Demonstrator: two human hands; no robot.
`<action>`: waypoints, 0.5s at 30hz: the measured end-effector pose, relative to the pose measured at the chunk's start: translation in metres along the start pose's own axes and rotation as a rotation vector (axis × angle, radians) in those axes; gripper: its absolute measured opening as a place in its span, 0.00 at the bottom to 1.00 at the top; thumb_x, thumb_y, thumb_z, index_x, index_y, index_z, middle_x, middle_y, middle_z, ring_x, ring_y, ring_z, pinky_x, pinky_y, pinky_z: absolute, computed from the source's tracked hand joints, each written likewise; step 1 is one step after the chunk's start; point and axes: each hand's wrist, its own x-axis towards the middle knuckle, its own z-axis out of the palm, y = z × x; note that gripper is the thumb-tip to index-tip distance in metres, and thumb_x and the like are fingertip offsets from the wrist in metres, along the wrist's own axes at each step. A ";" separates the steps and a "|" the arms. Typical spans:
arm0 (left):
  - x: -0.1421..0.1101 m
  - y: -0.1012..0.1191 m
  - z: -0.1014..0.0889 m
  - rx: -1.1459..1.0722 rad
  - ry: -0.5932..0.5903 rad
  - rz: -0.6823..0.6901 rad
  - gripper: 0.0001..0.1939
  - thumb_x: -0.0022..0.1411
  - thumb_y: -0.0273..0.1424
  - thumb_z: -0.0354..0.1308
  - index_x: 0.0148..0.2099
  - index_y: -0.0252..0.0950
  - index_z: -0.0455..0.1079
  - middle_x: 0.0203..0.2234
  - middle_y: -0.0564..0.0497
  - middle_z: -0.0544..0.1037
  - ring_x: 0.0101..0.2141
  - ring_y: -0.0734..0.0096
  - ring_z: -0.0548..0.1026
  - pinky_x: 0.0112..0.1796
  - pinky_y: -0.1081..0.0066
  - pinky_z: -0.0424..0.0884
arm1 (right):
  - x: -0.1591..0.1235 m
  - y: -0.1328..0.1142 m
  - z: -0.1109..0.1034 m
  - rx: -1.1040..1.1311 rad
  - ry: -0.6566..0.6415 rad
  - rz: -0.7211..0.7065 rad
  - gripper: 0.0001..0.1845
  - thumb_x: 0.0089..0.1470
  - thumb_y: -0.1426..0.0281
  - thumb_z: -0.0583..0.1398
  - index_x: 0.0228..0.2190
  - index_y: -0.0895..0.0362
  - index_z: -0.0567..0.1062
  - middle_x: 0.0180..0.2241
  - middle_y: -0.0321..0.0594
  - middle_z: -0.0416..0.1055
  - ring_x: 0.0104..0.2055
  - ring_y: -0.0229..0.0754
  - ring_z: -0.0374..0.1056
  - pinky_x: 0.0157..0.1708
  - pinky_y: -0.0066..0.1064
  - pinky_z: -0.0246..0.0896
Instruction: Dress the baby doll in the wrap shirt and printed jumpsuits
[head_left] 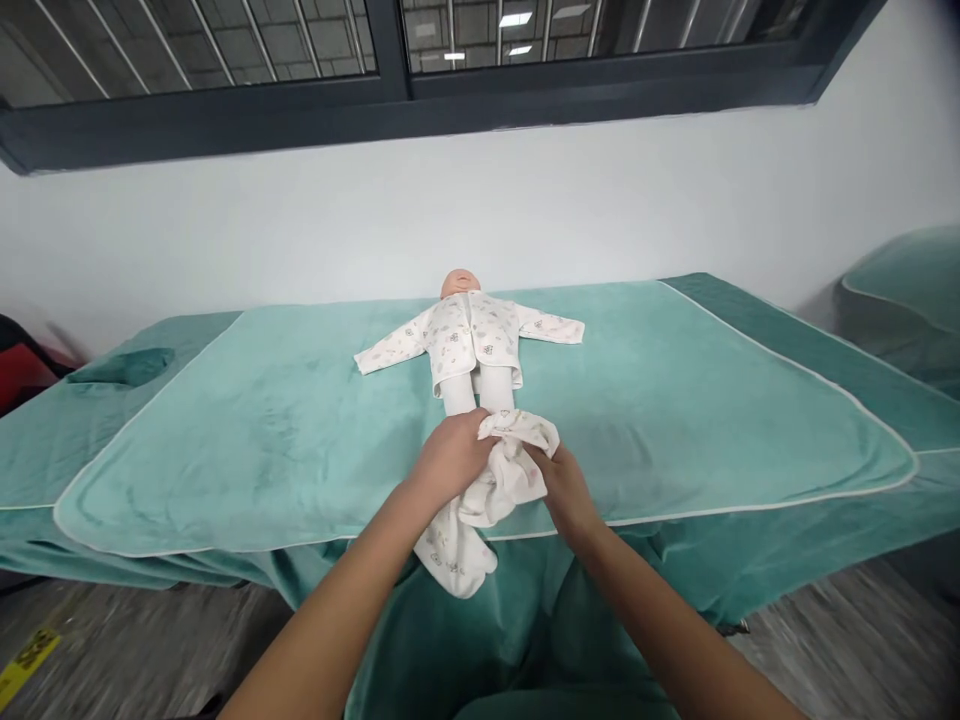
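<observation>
A baby doll (460,283) lies on its back on a green mat, head toward the wall. It wears a white printed jacket (469,335) with both sleeves spread out, and its legs (495,387) are white. At the doll's feet, my left hand (455,455) and my right hand (566,490) grip a bunched white printed baby garment (510,470), probably trousers. One part of this cloth hangs down past the mat's front edge. My fingers are partly hidden in its folds, and the doll's feet are hidden behind the cloth and my left hand.
The light green mat (270,430) with white piping lies over a darker green bed cover (795,345). A green pillow-like item (907,280) is at the right. Something red and black (26,370) stands at the left edge. Behind are a white wall and a barred window.
</observation>
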 end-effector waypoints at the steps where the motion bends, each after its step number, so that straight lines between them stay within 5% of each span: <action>1: 0.003 0.002 -0.001 0.008 -0.009 0.002 0.07 0.60 0.34 0.57 0.37 0.39 0.75 0.37 0.47 0.82 0.42 0.54 0.77 0.42 0.64 0.69 | 0.001 -0.001 0.001 0.061 -0.002 0.048 0.25 0.52 0.55 0.64 0.49 0.52 0.76 0.52 0.43 0.75 0.57 0.55 0.68 0.57 0.49 0.62; 4: 0.008 0.008 -0.006 -0.122 -0.079 0.004 0.09 0.60 0.36 0.59 0.40 0.38 0.76 0.41 0.46 0.81 0.45 0.53 0.77 0.45 0.62 0.70 | 0.002 -0.007 0.003 0.242 -0.049 0.105 0.28 0.49 0.55 0.66 0.50 0.53 0.76 0.52 0.43 0.75 0.55 0.55 0.70 0.54 0.47 0.65; 10: 0.017 0.011 -0.017 -0.745 -0.319 -0.144 0.23 0.54 0.38 0.68 0.50 0.35 0.74 0.46 0.42 0.80 0.48 0.54 0.77 0.49 0.59 0.71 | 0.013 -0.015 0.001 0.231 -0.036 -0.087 0.27 0.49 0.58 0.67 0.51 0.52 0.75 0.55 0.42 0.73 0.56 0.52 0.68 0.56 0.43 0.63; 15: 0.040 0.012 -0.023 -0.643 -0.216 -0.150 0.24 0.53 0.38 0.69 0.51 0.34 0.74 0.46 0.42 0.80 0.47 0.54 0.77 0.49 0.59 0.70 | 0.046 -0.014 0.003 0.144 -0.096 -0.091 0.29 0.54 0.54 0.61 0.56 0.50 0.68 0.61 0.40 0.67 0.63 0.48 0.61 0.62 0.40 0.57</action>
